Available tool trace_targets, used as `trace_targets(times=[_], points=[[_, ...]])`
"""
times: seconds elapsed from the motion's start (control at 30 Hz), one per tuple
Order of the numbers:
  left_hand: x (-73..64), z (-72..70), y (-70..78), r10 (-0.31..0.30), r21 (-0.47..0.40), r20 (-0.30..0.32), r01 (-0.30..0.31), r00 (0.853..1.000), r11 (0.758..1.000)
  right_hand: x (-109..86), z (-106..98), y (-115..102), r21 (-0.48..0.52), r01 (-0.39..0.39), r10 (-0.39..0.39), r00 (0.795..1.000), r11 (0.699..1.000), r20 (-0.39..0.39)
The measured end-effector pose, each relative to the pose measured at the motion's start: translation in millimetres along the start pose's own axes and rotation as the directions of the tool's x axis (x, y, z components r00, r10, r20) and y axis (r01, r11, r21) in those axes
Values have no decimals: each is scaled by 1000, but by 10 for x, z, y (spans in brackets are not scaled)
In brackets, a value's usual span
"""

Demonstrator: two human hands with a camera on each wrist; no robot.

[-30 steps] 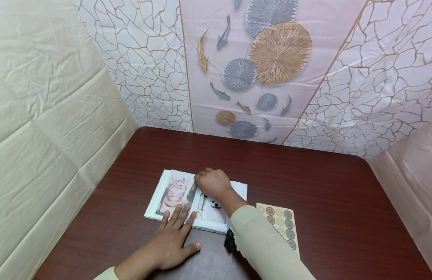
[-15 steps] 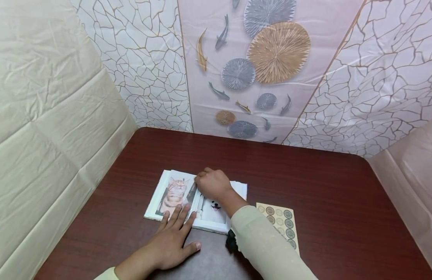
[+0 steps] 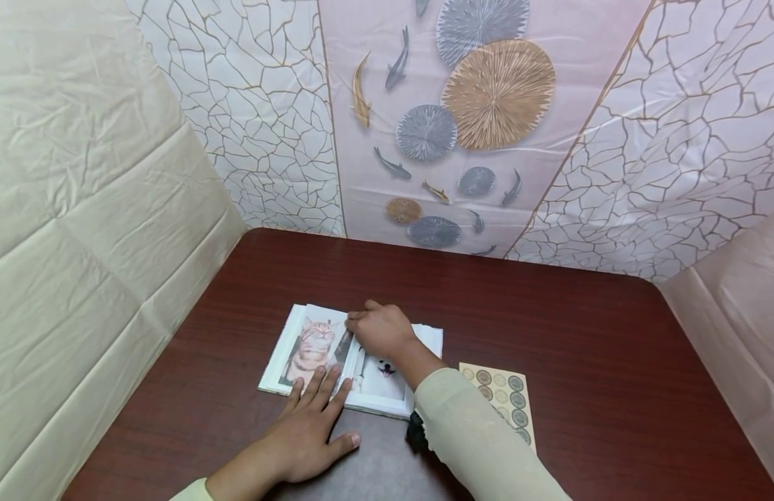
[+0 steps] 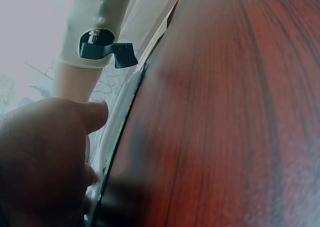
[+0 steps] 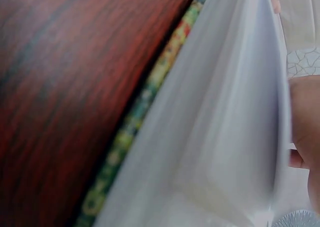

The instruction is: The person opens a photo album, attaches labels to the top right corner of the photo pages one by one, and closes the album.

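Note:
A photo album [image 3: 367, 403] lies spread on the table, with a cat photo [image 3: 313, 341] on its left page and a white dog photo [image 3: 387, 388] on its right. My left hand [image 3: 305, 435] rests flat, its spread fingertips on the lower edge of the cat photo. My right hand [image 3: 382, 330] reaches over the dog photo, and its fingertips touch the upper right corner of the cat photo by the fold. Whatever lies under those fingertips is hidden. In the right wrist view, the album's pages [image 5: 235, 112] cover much of that hand [image 5: 306, 122].
A cream sheet of round seal stickers [image 3: 518, 400] lies right of the album, partly under the right sleeve [image 3: 475, 431]. A black wrist-camera mount [image 3: 417, 433] sits at that sleeve. Patterned cloth [image 3: 287, 125] hangs behind the dark red table [image 3: 550, 313].
The right fingertips have shifted slightly left at the photo's corner, covering a small yellowish spot seen there before. My left hand and the album have stayed put.

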State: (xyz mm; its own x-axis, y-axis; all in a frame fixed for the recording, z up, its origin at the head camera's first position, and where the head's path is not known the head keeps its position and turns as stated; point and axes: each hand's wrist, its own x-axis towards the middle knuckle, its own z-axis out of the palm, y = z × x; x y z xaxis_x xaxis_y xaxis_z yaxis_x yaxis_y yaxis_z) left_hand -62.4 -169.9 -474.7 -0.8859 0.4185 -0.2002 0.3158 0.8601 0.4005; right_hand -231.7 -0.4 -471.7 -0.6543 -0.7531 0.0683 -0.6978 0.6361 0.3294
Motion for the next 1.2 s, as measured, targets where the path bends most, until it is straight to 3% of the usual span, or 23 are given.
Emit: trace_targets(times=[0.2,0.43,0.93,1.2], points=[[-3,-8,13,4,-1,-2,-4,1000,1000,-32,-12,25,30,3,-3,1000,1000,10],[3,-18,20,6,8,-5,-6,1000,1000,-118,-29,68,120,-34,39,999,992,-35],[-21,29,30,-10,16,-28,11,1000,1000,-533,-101,206,376,14,28,994,926,-105],[-16,25,24,-2,17,-72,4,997,1000,-733,-121,273,432,36,56,979,901,-198]])
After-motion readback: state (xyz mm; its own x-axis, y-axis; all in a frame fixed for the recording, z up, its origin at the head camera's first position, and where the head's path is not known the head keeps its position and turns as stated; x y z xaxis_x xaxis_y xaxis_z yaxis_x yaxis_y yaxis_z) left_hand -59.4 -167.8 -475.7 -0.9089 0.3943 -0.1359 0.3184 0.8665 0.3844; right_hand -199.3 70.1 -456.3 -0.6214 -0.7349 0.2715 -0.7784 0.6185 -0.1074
